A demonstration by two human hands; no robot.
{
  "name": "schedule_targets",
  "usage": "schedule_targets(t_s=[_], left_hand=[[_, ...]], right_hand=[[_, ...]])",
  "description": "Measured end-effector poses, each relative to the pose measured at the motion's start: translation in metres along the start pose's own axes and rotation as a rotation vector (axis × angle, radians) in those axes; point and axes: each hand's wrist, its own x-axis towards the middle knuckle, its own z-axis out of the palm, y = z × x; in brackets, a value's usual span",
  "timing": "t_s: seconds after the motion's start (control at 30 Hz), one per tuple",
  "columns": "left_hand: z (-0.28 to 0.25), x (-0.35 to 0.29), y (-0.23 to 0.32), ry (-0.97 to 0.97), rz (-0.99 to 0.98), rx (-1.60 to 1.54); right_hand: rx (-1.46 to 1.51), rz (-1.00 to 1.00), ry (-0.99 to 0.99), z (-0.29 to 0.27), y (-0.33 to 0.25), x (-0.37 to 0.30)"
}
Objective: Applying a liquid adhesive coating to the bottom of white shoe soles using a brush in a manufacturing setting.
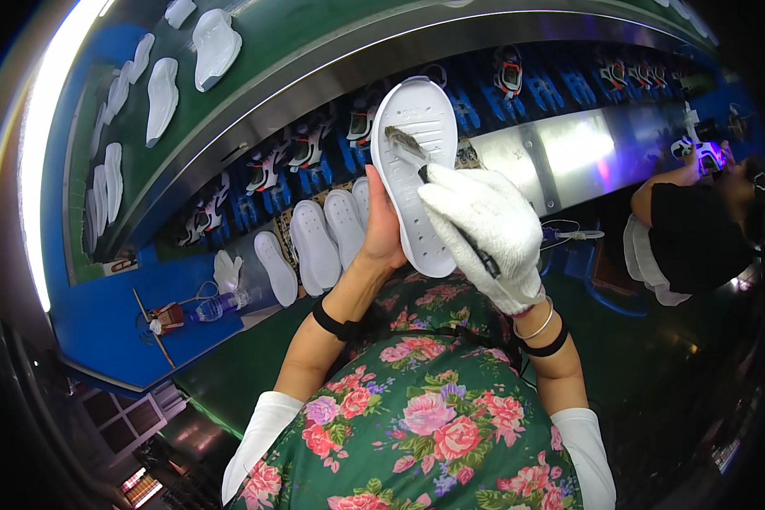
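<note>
A white shoe sole [405, 191] is held up in front of me, its grooved, rimmed face toward me. My left hand [384, 228], bare, grips it along its left edge, with the thumb up the side and the fingers hidden behind. My right hand [484, 228], in a white knitted glove, is closed round a brush [414, 152] with a dark handle. The brush's bristles touch the sole's upper part. Left of my left hand, several more white soles [314, 246] lean side by side on the bench.
A green conveyor belt [263, 55] with white soles runs above a metal rail. Below it, shoe uppers [307, 149] sit on blue holders. A plastic bottle [215, 308] and a white glove [227, 272] lie on the blue table [102, 327]. At right, a co-worker [688, 223] holds a shoe in violet light.
</note>
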Motion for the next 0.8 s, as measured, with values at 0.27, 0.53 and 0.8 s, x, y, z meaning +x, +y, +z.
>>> schedule_targets(t_s=[0.27, 0.53, 0.8], left_hand=[[-0.007, 0.008, -0.007, -0.023, 0.033, -0.277], [-0.028, 0.018, -0.004, -0.403, 0.034, -0.2], [-0.043, 0.021, -0.001, -0.359, -0.054, -0.306]], right_hand=[[0.237, 0.146, 0.105, -0.004, 0.009, -0.007], [0.426, 0.158, -0.051, -0.006, -0.001, -0.015], [0.249, -0.022, -0.092, -0.005, 0.003, -0.021]])
